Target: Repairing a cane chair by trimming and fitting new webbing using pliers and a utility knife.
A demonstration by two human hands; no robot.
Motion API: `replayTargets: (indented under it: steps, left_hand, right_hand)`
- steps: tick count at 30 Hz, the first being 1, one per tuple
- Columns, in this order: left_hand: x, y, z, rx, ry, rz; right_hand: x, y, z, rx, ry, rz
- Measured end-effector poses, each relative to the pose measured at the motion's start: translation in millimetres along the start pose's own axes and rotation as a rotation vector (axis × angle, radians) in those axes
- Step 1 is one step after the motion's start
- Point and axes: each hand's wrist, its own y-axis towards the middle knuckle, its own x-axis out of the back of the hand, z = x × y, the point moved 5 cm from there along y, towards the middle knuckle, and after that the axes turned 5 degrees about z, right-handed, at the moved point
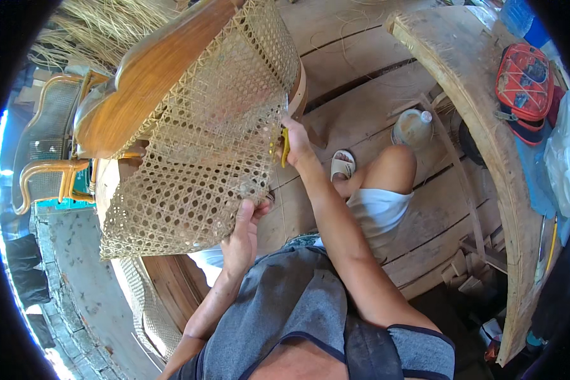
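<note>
A broad sheet of woven cane webbing (183,183) with open holes hangs in front of me, its upper part lying along a curved, varnished wooden chair back (152,82). My left hand (242,237) pinches the sheet's lower right edge, thumb on the near side and fingers behind. At the sheet's right edge, my right hand (299,140) is closed round yellow-handled scissors (285,149). Their blades are mostly hidden by the hand and the cane, so I cannot tell whether they are apart.
A curved wooden bench (487,126) arcs along the right, bearing a red zip bag (524,82) and a plastic bag (567,152). A whitish container (413,128) stands on the plank floor (354,76). Rattan chairs (47,145) are at left; wood offcuts (465,272) lie lower right.
</note>
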Motion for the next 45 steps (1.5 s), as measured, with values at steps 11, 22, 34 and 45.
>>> replayTargets:
  steps: [11,22,34,45]
  left_hand:
    - [10.7,0.2,21.8,0.006,0.05,-0.023]
    - [11.7,-14.2,29.1,0.053,-0.012,-0.106]
    - [-0.2,-16.8,-237.6,-0.663,0.876,-0.135]
    - [54.0,66.6,-271.0,-1.057,1.066,-0.509]
  right_hand:
    - [-2.1,13.2,18.7,-0.026,-0.12,0.0]
    - [7.0,-14.1,14.0,-0.043,-0.268,-0.114]
    - [-264.7,-67.9,247.0,1.146,-1.874,0.008]
    - [-321.9,-45.4,192.3,0.759,-2.297,0.251]
